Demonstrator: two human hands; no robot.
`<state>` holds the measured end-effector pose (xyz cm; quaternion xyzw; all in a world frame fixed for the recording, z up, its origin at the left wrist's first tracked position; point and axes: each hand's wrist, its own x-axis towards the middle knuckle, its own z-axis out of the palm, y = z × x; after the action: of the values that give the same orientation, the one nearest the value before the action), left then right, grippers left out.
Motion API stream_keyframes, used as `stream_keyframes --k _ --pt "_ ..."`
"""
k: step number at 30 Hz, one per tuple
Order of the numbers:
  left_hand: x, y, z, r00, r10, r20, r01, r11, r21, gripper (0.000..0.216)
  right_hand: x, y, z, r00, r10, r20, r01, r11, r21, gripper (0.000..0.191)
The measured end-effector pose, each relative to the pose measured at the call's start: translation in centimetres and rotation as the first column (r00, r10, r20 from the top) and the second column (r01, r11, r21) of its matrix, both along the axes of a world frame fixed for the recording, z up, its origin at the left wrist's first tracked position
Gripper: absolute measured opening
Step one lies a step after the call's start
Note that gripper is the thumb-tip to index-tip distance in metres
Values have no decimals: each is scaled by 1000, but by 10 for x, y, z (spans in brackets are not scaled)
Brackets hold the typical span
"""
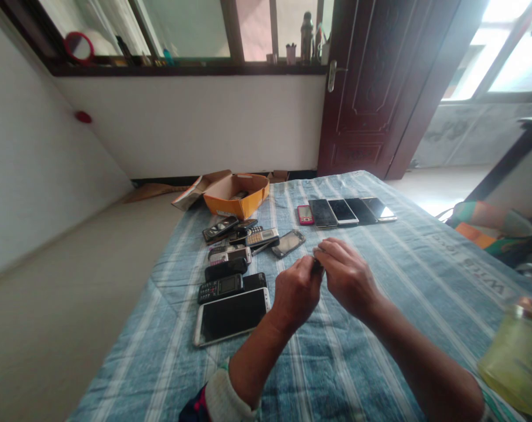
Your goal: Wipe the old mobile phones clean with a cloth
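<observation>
My left hand (296,291) and my right hand (347,274) meet above the middle of the table, fingers curled and pinched together on a small dark object (317,266) that is mostly hidden between them. To their left lies a large white-framed smartphone (231,315), with a heap of old keypad phones (235,249) behind it. A small grey phone (289,242) lies just beyond my left hand. Further back, a row of phones (347,211) lies side by side, starting with a small red one (305,214).
The table wears a blue striped cloth (380,351). An open orange cardboard box (236,195) sits at the far left edge. A yellowish-green plastic bottle (514,357) stands at the near right. A dark wooden door (380,88) and a window sill with clutter stand behind.
</observation>
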<state>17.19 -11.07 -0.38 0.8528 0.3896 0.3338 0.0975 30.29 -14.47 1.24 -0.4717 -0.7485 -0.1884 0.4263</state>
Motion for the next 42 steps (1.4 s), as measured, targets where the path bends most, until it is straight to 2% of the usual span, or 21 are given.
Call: stream_keyframes --k 7,15,23,26,29,31,33,36,38,40,42 --pt "1 -2 -1 1000 5 14 -5 1000 9 17 11 6 0 998 -62 -5 62 998 -25 32" --pt "-1 0 -3 1000 5 13 -6 999 32 17 -5 -5 4 999 45 -6 -45 999 9 27" --pt "-1 -3 -1 1000 -1 5 1 1000 -5 19 15 9 -4 998 -64 -8 63 996 -62 32" --pt "0 -2 -2 1000 7 6 -7 1000 -8 19 19 12 -5 997 -53 -59 48 996 -80 31" --pt "0 -2 -2 1000 21 5 -21 1000 -11 17 23 16 -9 977 -28 -214 2 993 -119 29" --pt "0 -2 -1 999 32 2 -32 999 -14 15 25 21 -14 919 -36 -393 -43 980 -192 29" --pt "0 -2 -1 999 39 -6 -39 999 -16 14 25 25 -21 808 -87 -583 -125 941 -314 28" --pt "-1 -1 -1 999 39 -15 -39 999 -20 10 21 29 -29 587 -210 -782 -335 817 -470 22" --pt "-2 0 -1 999 47 -15 -48 998 -30 9 17 30 -32 462 -256 -849 -458 751 -476 18" --pt "-4 2 -1 998 64 -15 -64 997 -41 10 14 30 -34 406 -275 -871 -512 722 -466 16" --pt "-5 2 -1 996 80 -25 -81 996 -49 11 13 30 -36 426 -308 -851 -505 700 -505 17"
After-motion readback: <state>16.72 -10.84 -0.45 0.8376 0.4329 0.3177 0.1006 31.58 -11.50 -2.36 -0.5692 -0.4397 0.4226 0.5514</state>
